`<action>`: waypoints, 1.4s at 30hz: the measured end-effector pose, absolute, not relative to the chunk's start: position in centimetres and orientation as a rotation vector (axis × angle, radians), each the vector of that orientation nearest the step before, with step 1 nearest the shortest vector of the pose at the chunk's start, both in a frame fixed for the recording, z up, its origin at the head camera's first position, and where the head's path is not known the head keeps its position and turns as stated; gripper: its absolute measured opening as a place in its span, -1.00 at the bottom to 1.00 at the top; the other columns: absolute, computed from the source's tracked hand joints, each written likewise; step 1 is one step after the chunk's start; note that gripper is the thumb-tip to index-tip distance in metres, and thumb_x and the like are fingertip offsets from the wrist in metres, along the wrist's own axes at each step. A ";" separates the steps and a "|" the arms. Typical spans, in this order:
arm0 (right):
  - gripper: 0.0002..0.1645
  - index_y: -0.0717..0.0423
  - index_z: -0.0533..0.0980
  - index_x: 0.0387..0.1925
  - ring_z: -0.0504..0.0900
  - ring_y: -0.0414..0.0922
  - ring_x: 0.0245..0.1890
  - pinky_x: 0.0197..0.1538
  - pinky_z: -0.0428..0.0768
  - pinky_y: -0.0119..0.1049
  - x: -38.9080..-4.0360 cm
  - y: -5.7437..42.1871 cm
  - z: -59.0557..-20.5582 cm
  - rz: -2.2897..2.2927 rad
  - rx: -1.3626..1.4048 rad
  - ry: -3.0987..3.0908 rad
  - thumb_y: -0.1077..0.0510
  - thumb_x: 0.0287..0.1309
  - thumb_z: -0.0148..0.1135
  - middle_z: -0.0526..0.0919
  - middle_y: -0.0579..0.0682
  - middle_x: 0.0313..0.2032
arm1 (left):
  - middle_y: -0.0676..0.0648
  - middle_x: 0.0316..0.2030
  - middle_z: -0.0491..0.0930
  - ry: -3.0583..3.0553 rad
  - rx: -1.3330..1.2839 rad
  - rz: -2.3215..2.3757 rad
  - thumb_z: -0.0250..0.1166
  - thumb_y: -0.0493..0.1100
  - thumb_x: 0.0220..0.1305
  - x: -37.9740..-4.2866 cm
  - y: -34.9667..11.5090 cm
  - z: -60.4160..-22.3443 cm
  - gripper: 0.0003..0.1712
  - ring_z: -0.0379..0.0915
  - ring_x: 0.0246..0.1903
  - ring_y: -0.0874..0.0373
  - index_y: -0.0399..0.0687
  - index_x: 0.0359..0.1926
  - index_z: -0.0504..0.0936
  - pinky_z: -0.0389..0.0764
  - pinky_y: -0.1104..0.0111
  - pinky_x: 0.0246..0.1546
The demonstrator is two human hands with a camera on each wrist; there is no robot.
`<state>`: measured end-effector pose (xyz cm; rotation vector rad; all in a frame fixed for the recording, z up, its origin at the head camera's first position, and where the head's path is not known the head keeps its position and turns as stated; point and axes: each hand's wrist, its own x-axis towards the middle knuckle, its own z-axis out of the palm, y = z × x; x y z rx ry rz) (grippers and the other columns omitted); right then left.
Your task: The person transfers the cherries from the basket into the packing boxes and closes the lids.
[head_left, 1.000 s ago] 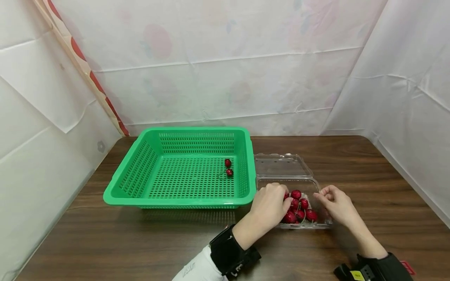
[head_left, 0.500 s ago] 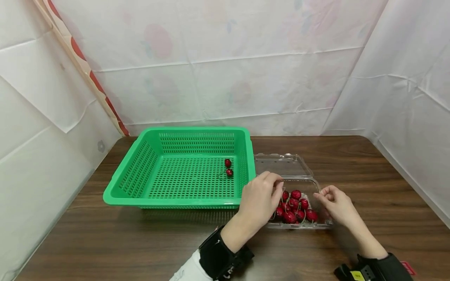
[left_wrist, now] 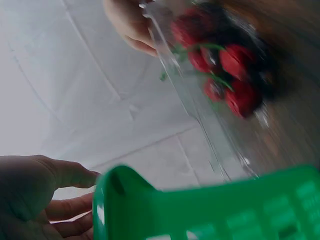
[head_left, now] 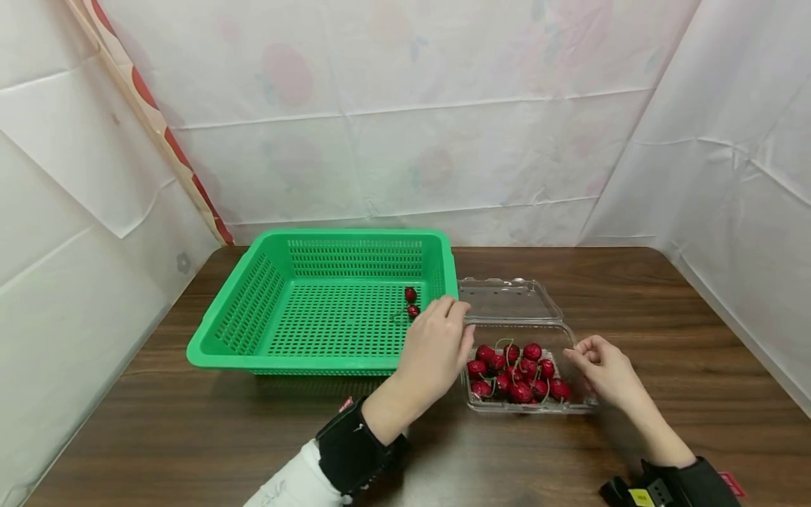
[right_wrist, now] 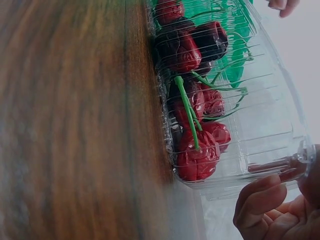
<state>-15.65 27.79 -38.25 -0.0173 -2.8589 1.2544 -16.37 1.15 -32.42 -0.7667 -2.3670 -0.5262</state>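
My left hand [head_left: 434,345] is over the right rim of a green plastic basket [head_left: 298,362], fingers bent down toward the inside. In the left wrist view the basket's corner hides the fingertips, so I cannot tell whether they hold anything. On the right, my right hand [head_left: 605,370] pinches the right rim of a clear plastic clamshell box [right_wrist: 272,125], thumb and fingers on either side of the wall. Several dark red cherries [head_left: 521,391], some with green stems, are heaped in the box. Two more cherries [head_left: 410,295] lie on the basket floor near its right side.
The box's clear lid [head_left: 510,301] lies folded back behind it, beside the basket. Everything stands on a dark wooden table [head_left: 190,436]. White curtains [head_left: 405,120] hang along the back and both sides.
My left hand has lifted away from the cherries and moved left to the basket's right rim, uncovering the left part of the heap. The right hand has stayed at the box's rim.
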 end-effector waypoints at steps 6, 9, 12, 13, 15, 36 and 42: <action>-0.63 0.29 0.29 -0.35 0.33 -0.18 -0.82 -0.72 0.32 -0.32 -15.7 27.7 -38.2 1.259 -0.016 -2.860 0.01 0.21 0.03 0.33 -0.06 -0.77 | -0.09 -0.36 0.50 -2.435 -0.734 -0.437 0.26 -0.23 0.05 -17.2 -0.6 -32.2 -0.78 0.45 -0.35 0.10 -0.25 -0.25 0.56 0.50 0.37 -0.36; -0.63 0.29 0.29 -0.35 0.33 -0.18 -0.82 -0.72 0.33 -0.32 -15.7 27.7 -38.1 1.257 -0.023 -2.861 0.01 0.21 0.03 0.33 -0.06 -0.77 | -0.12 -0.34 0.49 -2.495 -0.716 -0.400 0.27 -0.23 0.06 -17.7 -1.4 -32.1 -0.75 0.44 -0.35 0.08 -0.28 -0.23 0.55 0.50 0.36 -0.35; -0.63 0.29 0.29 -0.35 0.33 -0.17 -0.82 -0.71 0.34 -0.32 -15.7 27.7 -38.1 1.255 -0.025 -2.863 0.01 0.21 0.03 0.33 -0.06 -0.77 | -0.15 -0.30 0.48 -2.586 -0.701 -0.358 0.28 -0.21 0.06 -18.1 -2.1 -31.9 -0.69 0.42 -0.32 0.06 -0.30 -0.18 0.53 0.50 0.33 -0.35; -0.63 0.30 0.29 -0.35 0.33 -0.17 -0.82 -0.71 0.34 -0.32 -15.6 27.8 -38.1 1.252 -0.024 -2.865 0.01 0.21 0.03 0.34 -0.06 -0.76 | -0.16 -0.28 0.48 -2.614 -0.700 -0.346 0.29 -0.20 0.05 -18.2 -2.4 -31.9 -0.66 0.42 -0.32 0.05 -0.31 -0.16 0.52 0.51 0.33 -0.36; -0.62 0.30 0.29 -0.34 0.34 -0.17 -0.81 -0.71 0.34 -0.32 -15.6 27.8 -38.0 1.249 -0.023 -2.867 0.00 0.21 0.02 0.34 -0.06 -0.76 | -0.18 -0.26 0.46 -2.675 -0.702 -0.315 0.30 -0.20 0.04 -18.5 -2.7 -31.9 -0.62 0.41 -0.31 0.04 -0.33 -0.13 0.49 0.50 0.32 -0.38; -0.64 0.29 0.29 -0.35 0.34 -0.17 -0.82 -0.71 0.34 -0.32 -15.7 27.6 -38.0 1.238 0.000 -2.868 0.01 0.21 0.03 0.35 -0.05 -0.76 | -0.28 0.07 0.31 -3.134 -0.788 -0.243 0.31 -0.17 0.05 -21.5 -4.6 -33.0 -0.34 0.33 -0.02 -0.11 -0.34 0.14 0.30 0.46 0.21 -0.16; -0.63 0.29 0.29 -0.35 0.33 -0.18 -0.81 -0.71 0.33 -0.32 -15.6 27.5 -37.9 1.232 -0.001 -2.877 0.01 0.21 0.02 0.34 -0.06 -0.76 | -0.27 0.19 0.16 -3.241 -0.839 -0.246 0.33 -0.14 0.03 -22.2 -4.4 -33.4 -0.18 0.23 0.10 -0.11 -0.29 0.25 0.15 0.36 0.19 -0.02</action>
